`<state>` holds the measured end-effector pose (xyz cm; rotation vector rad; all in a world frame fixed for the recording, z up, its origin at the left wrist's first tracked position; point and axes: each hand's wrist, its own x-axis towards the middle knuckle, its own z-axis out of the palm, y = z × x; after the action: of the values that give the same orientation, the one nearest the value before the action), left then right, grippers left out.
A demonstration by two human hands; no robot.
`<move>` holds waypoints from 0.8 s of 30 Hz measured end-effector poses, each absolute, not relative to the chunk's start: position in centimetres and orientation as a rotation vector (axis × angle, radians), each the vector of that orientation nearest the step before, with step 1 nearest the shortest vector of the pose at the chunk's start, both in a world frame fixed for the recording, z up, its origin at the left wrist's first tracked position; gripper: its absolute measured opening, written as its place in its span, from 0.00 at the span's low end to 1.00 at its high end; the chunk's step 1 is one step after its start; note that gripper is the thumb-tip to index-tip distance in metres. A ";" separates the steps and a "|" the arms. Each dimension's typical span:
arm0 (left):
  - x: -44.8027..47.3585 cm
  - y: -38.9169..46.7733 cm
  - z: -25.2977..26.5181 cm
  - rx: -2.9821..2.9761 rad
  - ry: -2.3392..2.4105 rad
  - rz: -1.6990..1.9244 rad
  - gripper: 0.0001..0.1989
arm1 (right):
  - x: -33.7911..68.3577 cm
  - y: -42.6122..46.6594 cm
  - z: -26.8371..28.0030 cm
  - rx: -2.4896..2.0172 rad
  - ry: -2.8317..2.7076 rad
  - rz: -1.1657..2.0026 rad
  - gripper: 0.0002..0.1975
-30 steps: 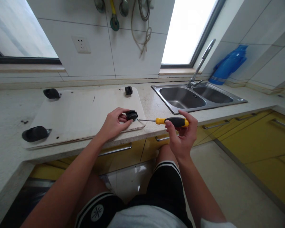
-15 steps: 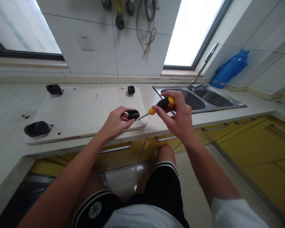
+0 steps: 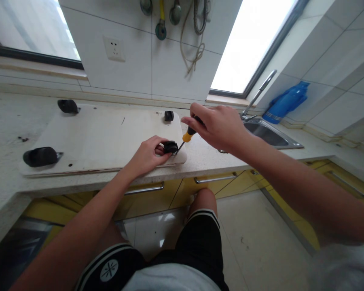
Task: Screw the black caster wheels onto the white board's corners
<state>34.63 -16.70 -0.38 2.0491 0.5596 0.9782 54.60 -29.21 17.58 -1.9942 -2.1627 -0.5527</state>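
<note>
A white board point(image 3: 109, 133) lies on the counter with black caster wheels at its corners. My left hand point(image 3: 148, 155) is closed on the caster point(image 3: 170, 146) at the near right corner, fingers behind it and thumb at its base. My right hand point(image 3: 214, 123) grips the black and yellow handle of a screwdriver point(image 3: 187, 136) from above. The screwdriver slants down to the left, its tip at the base of that same caster; the screw there is too small to make out. Other casters sit at the far right point(image 3: 169, 116), far left point(image 3: 68, 106) and near left point(image 3: 41, 157).
A steel sink point(image 3: 268, 135) with a tap point(image 3: 262, 89) is set into the counter point(image 3: 6, 121) on the right, partly behind my right arm. A blue plastic bag-like thing point(image 3: 286, 103) leans by the wall. Yellow cabinets point(image 3: 148, 202) with bar handles are below.
My right hand has risen and turned over the screwdriver, which now stands steeper, its tip still by the caster. My left hand stays on the caster. The view has shifted slightly.
</note>
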 end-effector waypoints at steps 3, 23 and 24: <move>34.7 -16.6 -0.5 2.042 0.558 0.990 0.23 | 54.8 -29.0 18.4 -1.920 -2.418 -0.373 0.22; 34.7 -16.5 -0.5 2.014 0.543 0.993 0.22 | 55.9 -28.0 19.0 -1.859 -2.273 -0.221 0.17; 34.7 -16.5 -0.5 2.018 0.541 0.992 0.22 | 55.6 -28.1 19.0 -1.935 -2.198 -0.333 0.19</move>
<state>34.74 -16.52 -0.51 2.0184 0.5412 0.9922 55.62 -28.07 18.98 -1.9345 -2.1980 -0.3326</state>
